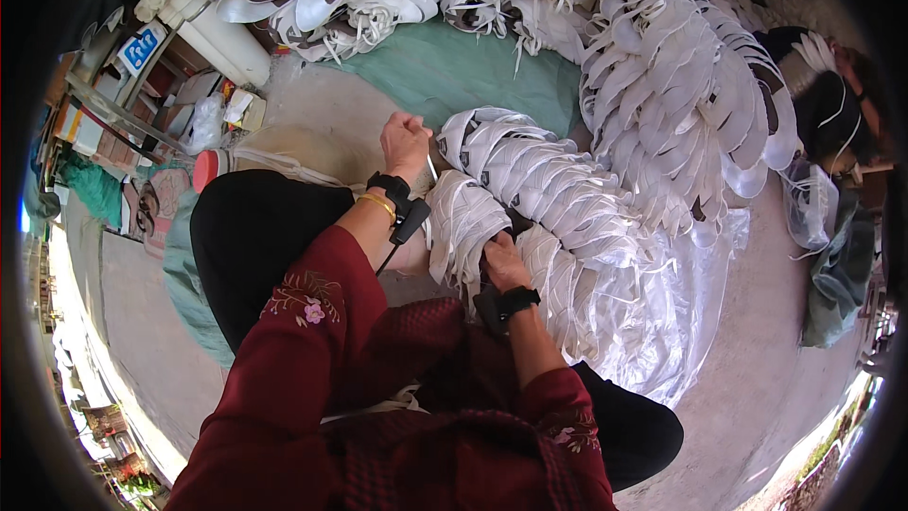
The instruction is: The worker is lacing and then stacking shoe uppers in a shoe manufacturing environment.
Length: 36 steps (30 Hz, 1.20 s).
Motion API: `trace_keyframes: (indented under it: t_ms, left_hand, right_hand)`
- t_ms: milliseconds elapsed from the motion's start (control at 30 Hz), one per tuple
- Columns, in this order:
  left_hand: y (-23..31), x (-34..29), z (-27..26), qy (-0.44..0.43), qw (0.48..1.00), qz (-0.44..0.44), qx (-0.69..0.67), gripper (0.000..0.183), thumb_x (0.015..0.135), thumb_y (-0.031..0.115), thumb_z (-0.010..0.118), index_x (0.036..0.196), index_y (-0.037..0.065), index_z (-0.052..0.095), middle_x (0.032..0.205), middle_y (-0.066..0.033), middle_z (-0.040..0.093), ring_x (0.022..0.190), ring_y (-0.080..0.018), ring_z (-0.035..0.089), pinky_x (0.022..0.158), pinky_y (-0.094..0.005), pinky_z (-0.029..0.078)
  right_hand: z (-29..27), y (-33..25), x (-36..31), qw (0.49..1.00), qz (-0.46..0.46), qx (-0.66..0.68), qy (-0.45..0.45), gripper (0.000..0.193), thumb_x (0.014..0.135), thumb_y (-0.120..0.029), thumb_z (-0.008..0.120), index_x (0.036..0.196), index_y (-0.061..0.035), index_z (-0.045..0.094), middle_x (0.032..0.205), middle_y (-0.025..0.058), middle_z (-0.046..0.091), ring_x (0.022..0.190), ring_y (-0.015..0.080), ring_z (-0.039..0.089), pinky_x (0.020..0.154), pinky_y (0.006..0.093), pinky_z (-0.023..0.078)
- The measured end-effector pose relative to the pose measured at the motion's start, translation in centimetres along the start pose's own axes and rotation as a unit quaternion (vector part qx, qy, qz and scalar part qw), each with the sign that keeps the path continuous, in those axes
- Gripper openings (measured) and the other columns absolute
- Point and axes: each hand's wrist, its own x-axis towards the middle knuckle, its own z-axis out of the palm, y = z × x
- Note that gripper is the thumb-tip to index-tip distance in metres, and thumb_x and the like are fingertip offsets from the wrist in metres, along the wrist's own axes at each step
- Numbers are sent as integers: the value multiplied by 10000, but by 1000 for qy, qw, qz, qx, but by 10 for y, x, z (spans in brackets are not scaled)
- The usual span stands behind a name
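Nested white shoe uppers (470, 218) form a short stack in front of me, with loose strips hanging off their edges. My right hand (506, 263) grips the right end of this stack, its fingertips partly hidden at a dark opening. Raised beyond the stack's left end, my left hand (405, 145) is closed in a fist. A thin white strip (432, 168) runs down from it toward the uppers. Alongside lies a longer curved row of nested uppers (549, 175), with more uppers (558, 284) close to my right hand.
Clear plastic sheeting (662, 322) lies under the uppers at right. A tall heap of uppers (681, 85) rises at far right, and more uppers (378, 0) lie at the back near a green sheet (454, 71). Cluttered shelves (142, 85) stand left. Another person (832, 104) sits at far right.
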Motion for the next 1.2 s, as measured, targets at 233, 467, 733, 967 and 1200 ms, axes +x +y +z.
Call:
trace_keyframes:
  t_ms: [233, 467, 733, 967, 1200]
  left_hand:
    - [159, 36, 1, -68, 978, 29, -197, 231, 954, 230, 569, 1092, 46, 548, 686, -59, 627, 555, -121, 601, 470, -227, 455]
    - [74, 18, 48, -157, 967, -146, -135, 250, 939, 125, 546, 1156, 3, 559, 716, -65, 625, 565, -136, 597, 519, -249, 500]
    - [-23, 56, 41, 85, 986, 56, 129, 148, 814, 38, 581, 952, 18, 633, 788, -216, 651, 731, -372, 648, 672, -427, 497]
    - [-55, 53, 65, -38, 999, 17, 25, 123, 832, 98, 592, 789, 11, 669, 744, -199, 658, 731, -314, 666, 658, -382, 500]
    - [-84, 45, 74, -384, 864, -290, -146, 250, 845, 254, 651, 1033, 94, 619, 929, -4, 615, 852, -132, 584, 708, -305, 473]
  right_hand:
    - [-58, -89, -2, 945, -50, -313, 85, 206, 835, -103, 571, 945, 38, 673, 760, 151, 695, 683, 235, 677, 638, 328, 510]
    - [-97, -126, 43, 796, -252, -526, 160, 171, 744, -83, 687, 898, -10, 672, 946, 123, 657, 957, 311, 587, 887, 445, 396]
    - [-63, -131, 84, 720, -198, -662, 74, 490, 723, -12, 650, 1202, -32, 546, 1055, 171, 605, 1033, 337, 519, 887, 441, 419]
    - [-29, -136, 103, 861, -204, -450, 121, 467, 699, 117, 558, 1118, -79, 491, 929, 183, 636, 900, 395, 575, 768, 473, 470]
    - [-54, -106, 127, 820, -41, -518, 239, 169, 765, -51, 600, 921, -2, 558, 758, 189, 661, 723, 372, 651, 649, 450, 517]
